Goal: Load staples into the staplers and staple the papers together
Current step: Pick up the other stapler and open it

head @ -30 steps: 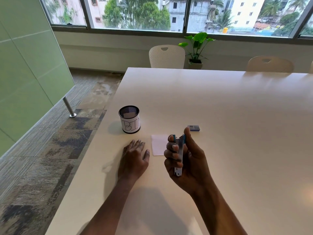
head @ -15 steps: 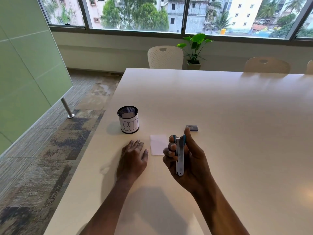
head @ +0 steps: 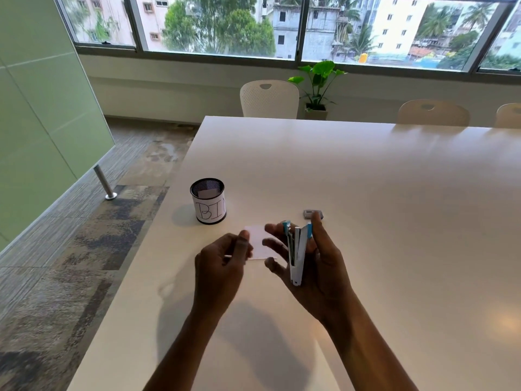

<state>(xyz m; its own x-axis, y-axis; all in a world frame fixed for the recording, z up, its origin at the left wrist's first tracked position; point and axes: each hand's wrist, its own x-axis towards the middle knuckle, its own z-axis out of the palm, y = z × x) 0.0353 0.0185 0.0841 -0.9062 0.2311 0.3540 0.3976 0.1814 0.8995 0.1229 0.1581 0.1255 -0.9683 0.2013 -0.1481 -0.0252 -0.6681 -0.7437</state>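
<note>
Two hands in play, both raised above the glossy white surface [head: 380,193].

Item, right hand [head: 321,272]: wrapped round the small blue-and-silver metal stapler [head: 297,252], thumb along the far side, fingers spread on the near side. Stapler held clear of the surface, hinge end toward the wearer, cover swung apart from the magazine in a narrow V, open end pointing away.

Item, left hand [head: 222,266]: near the stapler, fingers curled in, thumb against the fingertips as if pinching. Blurred; contents of the pinch, if any, impossible to tell.

Item, square white sheet of paper [head: 260,241]: flat on the surface, beneath and between the hands, partly hidden.

Item, small grey-blue staple box [head: 313,213]: on the surface just beyond the right thumb.

Item, black mesh cup with white label lettered BIN [head: 210,210]: left of the paper, apart from it.

Step in hand, as judged: loading the magazine.

Method:
- Hold the V wide with the right thumb against a premature snap shut.
- Bring the strip in legs down, in line with the channel.
- Seat it flat and slide it fully toward the nose.
- Close to a firm latch.

Hazards:
- Crumbling the strip under too hard a pinch.
- Skewed seating, a likely cause of a jam.
</note>
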